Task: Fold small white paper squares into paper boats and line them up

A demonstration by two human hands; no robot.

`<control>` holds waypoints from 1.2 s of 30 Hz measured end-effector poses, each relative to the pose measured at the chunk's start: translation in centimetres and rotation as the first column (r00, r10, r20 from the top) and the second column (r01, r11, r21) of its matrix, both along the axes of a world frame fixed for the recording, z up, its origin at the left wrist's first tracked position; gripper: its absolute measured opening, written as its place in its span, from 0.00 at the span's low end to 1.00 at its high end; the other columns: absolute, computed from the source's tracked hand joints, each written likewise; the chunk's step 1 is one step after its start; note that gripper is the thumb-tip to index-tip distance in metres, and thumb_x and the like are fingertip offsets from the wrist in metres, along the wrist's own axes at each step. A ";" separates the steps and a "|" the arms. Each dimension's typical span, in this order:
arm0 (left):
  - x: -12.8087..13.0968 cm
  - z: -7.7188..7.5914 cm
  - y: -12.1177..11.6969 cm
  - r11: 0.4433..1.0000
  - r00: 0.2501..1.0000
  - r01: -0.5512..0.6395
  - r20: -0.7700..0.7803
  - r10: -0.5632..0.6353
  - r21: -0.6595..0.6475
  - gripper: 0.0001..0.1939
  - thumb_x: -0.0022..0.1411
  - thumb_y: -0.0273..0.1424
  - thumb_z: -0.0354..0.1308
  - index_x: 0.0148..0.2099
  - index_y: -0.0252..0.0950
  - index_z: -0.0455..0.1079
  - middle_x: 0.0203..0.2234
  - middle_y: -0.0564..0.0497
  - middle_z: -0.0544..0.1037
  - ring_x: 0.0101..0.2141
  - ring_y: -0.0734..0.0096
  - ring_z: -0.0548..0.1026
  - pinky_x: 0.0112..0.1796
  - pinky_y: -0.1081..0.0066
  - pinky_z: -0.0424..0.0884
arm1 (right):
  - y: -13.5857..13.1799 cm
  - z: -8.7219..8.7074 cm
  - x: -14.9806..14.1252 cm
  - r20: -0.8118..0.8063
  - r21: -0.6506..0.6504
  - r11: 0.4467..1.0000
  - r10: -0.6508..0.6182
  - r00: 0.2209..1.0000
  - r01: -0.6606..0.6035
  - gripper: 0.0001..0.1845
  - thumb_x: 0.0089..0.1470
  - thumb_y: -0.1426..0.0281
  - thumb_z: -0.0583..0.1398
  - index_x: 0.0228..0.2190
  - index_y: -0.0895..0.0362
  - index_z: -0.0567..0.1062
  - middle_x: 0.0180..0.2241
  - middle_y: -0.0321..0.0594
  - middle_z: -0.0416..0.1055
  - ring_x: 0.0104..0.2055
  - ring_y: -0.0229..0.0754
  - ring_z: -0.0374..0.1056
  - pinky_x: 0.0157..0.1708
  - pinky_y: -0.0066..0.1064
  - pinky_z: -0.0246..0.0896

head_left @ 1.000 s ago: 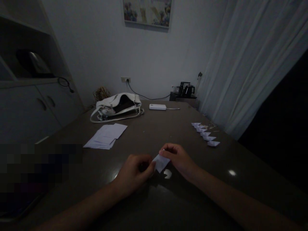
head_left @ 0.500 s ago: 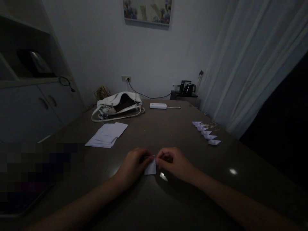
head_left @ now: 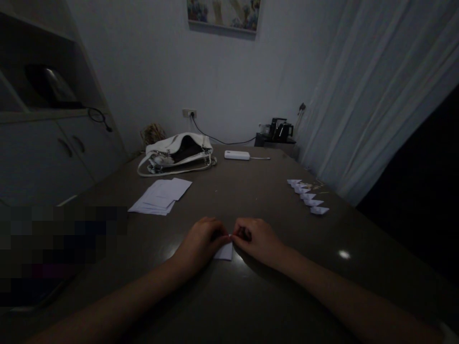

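A small piece of folded white paper (head_left: 224,252) rests on the dark table in front of me, its upper part hidden by my fingers. My left hand (head_left: 205,240) is closed on its upper left, thumb and fingers pinching the edge. From the other side my right hand (head_left: 256,240) pinches the paper's top right corner, and the fingertips of both hands nearly meet there. To the right, several folded paper boats (head_left: 307,196) stand in a row. A loose stack of white paper sheets (head_left: 160,196) lies to the left.
A white handbag (head_left: 179,154) lies open at the back left. Near the far edge is a white power bank (head_left: 237,155) with a short cable. Small pale bits (head_left: 315,186) lie beside the boats. A black kettle (head_left: 283,131) stands beyond the table.
My right hand's fingertips have moved slightly left onto the paper's corner, closing the gap to my left fingertips. The view has shifted slightly.
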State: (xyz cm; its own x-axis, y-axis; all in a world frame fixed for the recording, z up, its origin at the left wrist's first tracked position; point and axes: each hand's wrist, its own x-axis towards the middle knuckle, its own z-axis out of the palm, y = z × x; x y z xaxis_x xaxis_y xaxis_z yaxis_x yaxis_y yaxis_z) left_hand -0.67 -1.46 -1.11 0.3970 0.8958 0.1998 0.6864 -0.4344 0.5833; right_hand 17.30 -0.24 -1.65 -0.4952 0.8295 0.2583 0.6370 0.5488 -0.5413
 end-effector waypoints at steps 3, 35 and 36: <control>0.0 0.0 0.0 1.000 1.000 -0.008 0.004 0.008 -0.005 0.11 0.56 0.37 0.54 0.31 0.34 0.70 0.27 0.49 0.72 0.32 0.67 0.68 0.33 0.70 0.60 | -0.1 0.2 0.1 0.046 0.034 0.998 0.042 0.998 -0.043 0.03 0.47 0.71 0.59 0.25 0.57 0.70 0.21 0.32 0.65 0.23 0.31 0.58 0.24 0.23 0.46; 0.2 0.2 -0.2 1.000 1.000 -0.020 -0.014 0.020 -0.004 0.07 0.55 0.32 0.54 0.31 0.34 0.71 0.29 0.48 0.73 0.33 0.67 0.68 0.34 0.70 0.61 | -1.0 1.2 0.3 0.086 0.046 0.997 0.055 0.995 -0.060 0.03 0.48 0.70 0.59 0.25 0.57 0.71 0.23 0.34 0.69 0.25 0.32 0.61 0.26 0.25 0.48; 0.2 0.2 -0.2 1.000 1.000 -0.021 -0.014 0.021 -0.007 0.07 0.55 0.32 0.54 0.31 0.34 0.71 0.29 0.48 0.73 0.33 0.67 0.68 0.34 0.70 0.61 | -1.1 1.1 0.3 0.112 0.053 0.996 0.071 0.991 -0.077 0.03 0.48 0.70 0.59 0.25 0.57 0.71 0.24 0.34 0.69 0.26 0.33 0.62 0.26 0.25 0.48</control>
